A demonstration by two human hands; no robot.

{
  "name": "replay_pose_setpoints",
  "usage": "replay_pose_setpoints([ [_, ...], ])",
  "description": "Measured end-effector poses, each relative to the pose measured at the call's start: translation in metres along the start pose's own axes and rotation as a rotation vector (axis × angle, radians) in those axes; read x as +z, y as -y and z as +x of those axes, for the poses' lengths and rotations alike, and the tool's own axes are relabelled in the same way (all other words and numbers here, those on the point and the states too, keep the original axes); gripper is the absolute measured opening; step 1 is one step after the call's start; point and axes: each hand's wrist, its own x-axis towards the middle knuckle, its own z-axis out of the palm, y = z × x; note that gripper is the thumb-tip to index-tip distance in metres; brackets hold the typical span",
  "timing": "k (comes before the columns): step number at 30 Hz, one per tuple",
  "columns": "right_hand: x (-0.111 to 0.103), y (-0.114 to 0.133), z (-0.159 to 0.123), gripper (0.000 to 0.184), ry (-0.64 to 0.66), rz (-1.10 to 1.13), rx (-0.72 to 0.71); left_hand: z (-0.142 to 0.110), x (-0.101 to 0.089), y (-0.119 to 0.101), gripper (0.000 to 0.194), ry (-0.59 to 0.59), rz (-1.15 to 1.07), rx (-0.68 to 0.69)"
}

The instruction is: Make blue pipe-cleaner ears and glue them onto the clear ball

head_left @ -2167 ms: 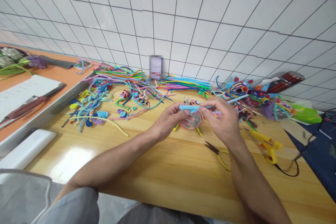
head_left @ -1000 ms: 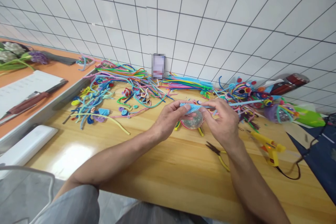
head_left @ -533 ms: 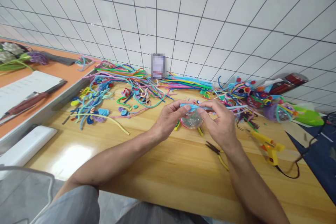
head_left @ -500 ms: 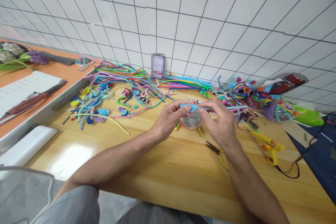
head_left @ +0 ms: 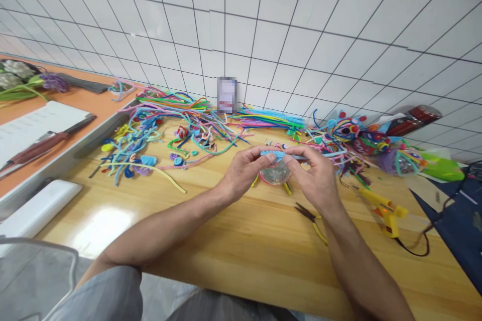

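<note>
My left hand (head_left: pixel 243 170) and my right hand (head_left: pixel 316 178) meet over the middle of the wooden table (head_left: pixel 233 241). Both pinch a light blue pipe cleaner (head_left: pixel 278 154), held level between the fingertips, its free end running right past my right hand. Just under it sits a clear glittery ball (head_left: pixel 275 174) with yellow and red pipe cleaner pieces around it. Whether my fingers touch the ball I cannot tell.
Loose coloured pipe cleaners (head_left: pixel 173 125) cover the table's back left. Finished pipe cleaner figures (head_left: pixel 357 138) stand at the back right. Yellow-handled pliers (head_left: pixel 314 220) and a yellow glue gun (head_left: pixel 384 210) lie right of my hands. An orange table (head_left: pixel 75 105) with paper lies to the left.
My fingers have shifted slightly along the blue pipe cleaner, and my right hand has moved a little closer to the left. The ball and the table things stay put.
</note>
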Motion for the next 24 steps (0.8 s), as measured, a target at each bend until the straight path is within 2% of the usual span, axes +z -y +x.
replay_pose_setpoints([
  [8, -0.0003, 0.0033, 0.0021, 0.010, 0.039, 0.070, 0.053, 0.0000, -0.0007, 0.0006, 0.045, 0.010, 0.040, -0.013],
  [24, 0.0028, 0.0026, 0.0004, 0.005, 0.015, -0.010, -0.024, -0.0008, 0.0001, 0.0022, 0.046, 0.018, 0.034, 0.007],
])
